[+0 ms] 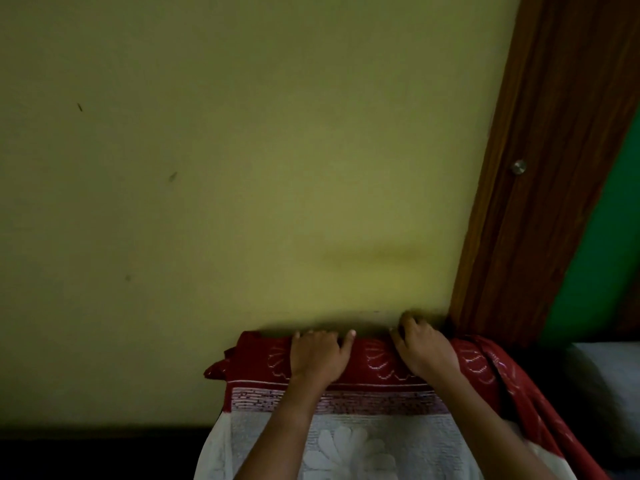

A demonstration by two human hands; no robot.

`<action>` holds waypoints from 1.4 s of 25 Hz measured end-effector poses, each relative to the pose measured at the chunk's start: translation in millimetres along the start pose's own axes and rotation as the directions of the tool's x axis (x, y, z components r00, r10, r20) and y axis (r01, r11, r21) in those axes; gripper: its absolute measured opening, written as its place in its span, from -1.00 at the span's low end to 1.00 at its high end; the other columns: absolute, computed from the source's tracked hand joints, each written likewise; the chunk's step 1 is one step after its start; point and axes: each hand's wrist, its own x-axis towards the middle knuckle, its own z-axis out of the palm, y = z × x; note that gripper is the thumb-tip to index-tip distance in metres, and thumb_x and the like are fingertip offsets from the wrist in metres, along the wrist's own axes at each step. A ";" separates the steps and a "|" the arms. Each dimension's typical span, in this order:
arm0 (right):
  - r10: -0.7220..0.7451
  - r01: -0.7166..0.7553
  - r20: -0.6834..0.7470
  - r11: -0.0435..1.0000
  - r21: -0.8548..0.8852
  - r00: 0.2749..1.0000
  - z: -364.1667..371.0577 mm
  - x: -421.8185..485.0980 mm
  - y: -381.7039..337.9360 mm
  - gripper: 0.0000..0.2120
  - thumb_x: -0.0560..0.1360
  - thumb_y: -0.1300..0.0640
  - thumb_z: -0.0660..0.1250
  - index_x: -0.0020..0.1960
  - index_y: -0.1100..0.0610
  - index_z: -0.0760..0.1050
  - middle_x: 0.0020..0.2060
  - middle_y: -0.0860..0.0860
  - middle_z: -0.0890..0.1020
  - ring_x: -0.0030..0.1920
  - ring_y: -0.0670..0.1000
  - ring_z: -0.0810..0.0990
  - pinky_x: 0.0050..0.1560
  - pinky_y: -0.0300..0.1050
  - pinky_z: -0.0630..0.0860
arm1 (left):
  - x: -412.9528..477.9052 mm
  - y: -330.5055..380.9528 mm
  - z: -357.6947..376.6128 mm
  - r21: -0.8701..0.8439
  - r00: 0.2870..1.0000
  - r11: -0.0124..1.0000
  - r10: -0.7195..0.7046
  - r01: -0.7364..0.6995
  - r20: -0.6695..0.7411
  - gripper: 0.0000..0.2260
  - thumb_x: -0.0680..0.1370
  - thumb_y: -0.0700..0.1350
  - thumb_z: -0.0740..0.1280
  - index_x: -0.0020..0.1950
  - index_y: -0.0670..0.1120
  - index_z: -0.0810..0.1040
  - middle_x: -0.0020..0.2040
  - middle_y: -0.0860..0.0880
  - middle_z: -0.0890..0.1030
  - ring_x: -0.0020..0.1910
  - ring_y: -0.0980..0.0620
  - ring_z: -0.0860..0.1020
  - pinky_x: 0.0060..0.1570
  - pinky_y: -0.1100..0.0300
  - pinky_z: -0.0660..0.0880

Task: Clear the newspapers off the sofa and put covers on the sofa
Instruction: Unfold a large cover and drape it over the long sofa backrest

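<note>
A sofa cover (377,441), white with a pale flower pattern and a dark red embroidered border, lies draped over the top of a sofa back against the wall. My left hand (318,355) presses on the red border with its fingers reaching over the top edge. My right hand (422,348) rests on the same border further right, its fingertips going down behind the edge next to the wall. The sofa itself is hidden under the cloth. No newspapers are in view.
A yellow-green wall (242,168) fills most of the view. A brown wooden door frame (540,202) with a round metal stud (519,166) rises at the right, with a green surface (602,258) beyond it. Something pale grey (609,386) lies at the lower right.
</note>
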 end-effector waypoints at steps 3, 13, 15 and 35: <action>-0.081 0.082 -0.104 0.997 0.009 0.991 3.5 -9.4 -2.3 -0.67 0.59 0.01 0.10 0.00 0.24 0.51 -0.05 0.16 0.53 -0.15 0.23 0.59 -0.17 0.03 0.50 | -3.6 1.5 1.6 -0.021 0.998 0.999 0.043 -0.044 -0.053 -0.52 0.64 0.11 -0.07 0.13 -0.13 0.54 0.16 -0.15 0.57 0.20 -0.11 0.46 0.23 0.05 0.28; 0.033 -0.421 0.440 0.367 0.829 0.897 -54.2 -101.3 -21.0 -0.28 0.45 -0.40 0.00 0.37 0.08 0.39 0.35 0.03 0.43 0.37 0.05 0.34 0.42 0.11 0.18 | -112.7 52.4 -46.6 -0.890 0.962 0.388 -0.214 0.241 0.168 -0.56 0.63 0.08 0.06 0.39 -0.16 0.37 0.40 -0.17 0.38 0.37 -0.12 0.36 0.25 0.12 0.30; 0.014 -0.528 0.530 0.100 0.843 0.848 -86.0 -132.2 -21.6 -0.37 0.53 -0.34 -0.08 0.32 0.06 0.41 0.20 0.02 0.51 0.23 0.05 0.42 0.32 0.11 0.24 | -150.3 69.6 -72.7 -0.953 0.939 0.066 -0.200 0.297 0.279 -0.52 0.63 0.11 0.00 0.41 -0.16 0.33 0.40 -0.18 0.37 0.34 -0.15 0.38 0.26 0.04 0.29; 0.246 -0.501 0.501 -0.065 0.863 0.830 -220.8 -452.7 70.8 -0.30 0.51 -0.37 -0.15 0.49 0.01 0.17 0.31 0.14 0.41 0.33 0.15 0.35 0.39 0.22 0.09 | -443.9 216.3 -109.8 -0.934 0.950 -0.188 -0.026 0.302 0.312 -0.48 0.62 0.14 -0.08 0.46 -0.12 0.27 0.44 -0.19 0.31 0.41 -0.16 0.29 0.37 -0.02 0.15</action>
